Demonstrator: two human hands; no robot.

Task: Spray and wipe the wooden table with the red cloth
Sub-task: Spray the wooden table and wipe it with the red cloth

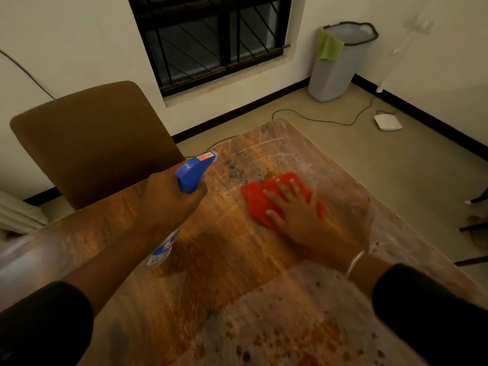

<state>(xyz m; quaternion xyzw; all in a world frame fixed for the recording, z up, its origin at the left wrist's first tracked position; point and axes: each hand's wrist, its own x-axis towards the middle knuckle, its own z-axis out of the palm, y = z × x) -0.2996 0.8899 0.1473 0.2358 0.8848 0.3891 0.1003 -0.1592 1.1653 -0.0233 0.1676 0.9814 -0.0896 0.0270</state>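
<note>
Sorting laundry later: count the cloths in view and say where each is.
2. The red cloth lies on the wooden table under the right hand. A green cloth hangs over the grey bin's rim. Others may be hidden.

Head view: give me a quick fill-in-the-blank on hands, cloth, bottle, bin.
1. The right hand lies flat on the ____ cloth.
2. The left hand grips a ____ bottle.
3. A ____ rag hangs over the bin.
4. The cloth rests on the ____.

Missing: red; spray; green; table
</note>
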